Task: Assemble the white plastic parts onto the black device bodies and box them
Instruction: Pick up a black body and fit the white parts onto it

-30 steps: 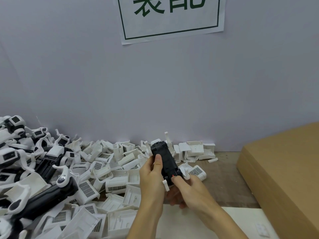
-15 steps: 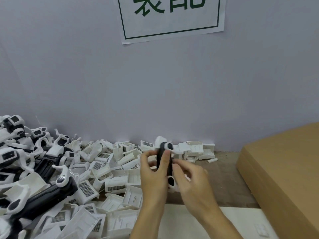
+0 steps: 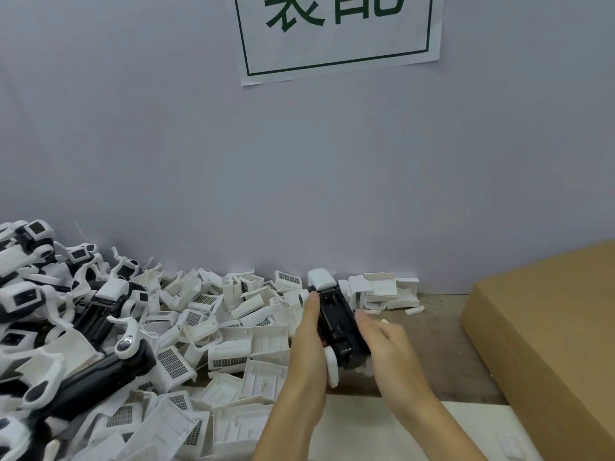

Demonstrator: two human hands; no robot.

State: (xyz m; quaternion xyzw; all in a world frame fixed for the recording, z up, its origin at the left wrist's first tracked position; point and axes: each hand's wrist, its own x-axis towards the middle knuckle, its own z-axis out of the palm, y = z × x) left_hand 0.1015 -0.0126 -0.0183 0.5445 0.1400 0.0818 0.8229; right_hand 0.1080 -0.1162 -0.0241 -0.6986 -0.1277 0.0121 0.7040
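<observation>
Black device body (image 3: 336, 322), glossy and oblong, white cap fitted at far end, is gripped between both hands: left hand (image 3: 307, 347), right hand (image 3: 387, 347). Ribbed white plastic parts (image 3: 229, 331) are heaped on the bench (image 3: 429, 331).

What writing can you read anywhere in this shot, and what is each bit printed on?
"装配": large dark green characters on the white paper sign on the wall; the tops are cut off by the frame edge, so this reading is likely, not certain.
Small pale marks on the black device body, held between the left hand and right hand: too small and blurred to read.
Cardboard box: no print visible.
</observation>
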